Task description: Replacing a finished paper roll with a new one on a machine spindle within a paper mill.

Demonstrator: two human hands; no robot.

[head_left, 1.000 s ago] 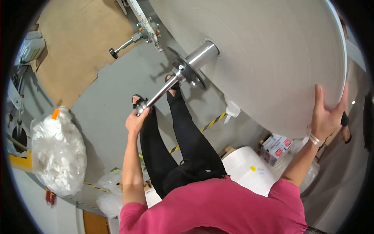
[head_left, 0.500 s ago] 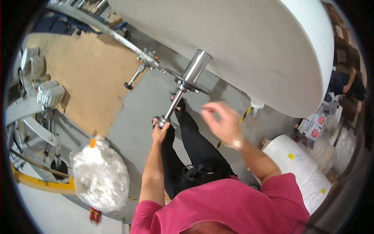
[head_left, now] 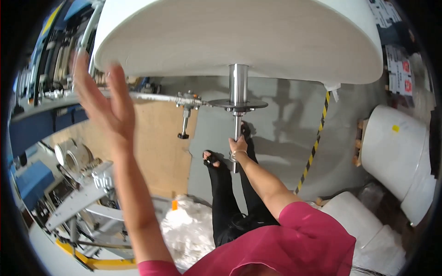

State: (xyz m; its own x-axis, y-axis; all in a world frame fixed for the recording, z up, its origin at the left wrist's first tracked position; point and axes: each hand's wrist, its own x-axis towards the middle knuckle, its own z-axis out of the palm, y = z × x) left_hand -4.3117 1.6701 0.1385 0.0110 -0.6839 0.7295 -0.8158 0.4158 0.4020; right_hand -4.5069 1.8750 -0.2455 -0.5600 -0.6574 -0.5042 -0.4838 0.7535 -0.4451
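Note:
A bare metal shaft (head_left: 237, 169) points toward me from the end of a huge white roll (head_left: 230, 39). My right hand (head_left: 238, 146) is closed around the shaft, just short of its near end. Between hand and roll sit a dark round flange (head_left: 258, 105) and a thicker silver core sleeve (head_left: 238, 83). My left hand (head_left: 108, 108) is raised at the left, slightly blurred, fingers spread and holding nothing. Behind it runs a pale metal bar (head_left: 152, 96), joined to a clamp (head_left: 188, 100) with a dark-knobbed screw beneath.
Machinery (head_left: 73, 184) with a yellow rail (head_left: 106, 264) stands at left, by a brown board (head_left: 161, 147) on the floor. A bag of clear plastic (head_left: 184, 230) lies near my legs. Wrapped white rolls (head_left: 391, 152) stand at right, beyond yellow-black floor tape (head_left: 317, 140).
My left hand has let go of the shaft's end and risen to the far left. My right hand, free before, now grips the shaft. The view has turned, so the shaft looks upright.

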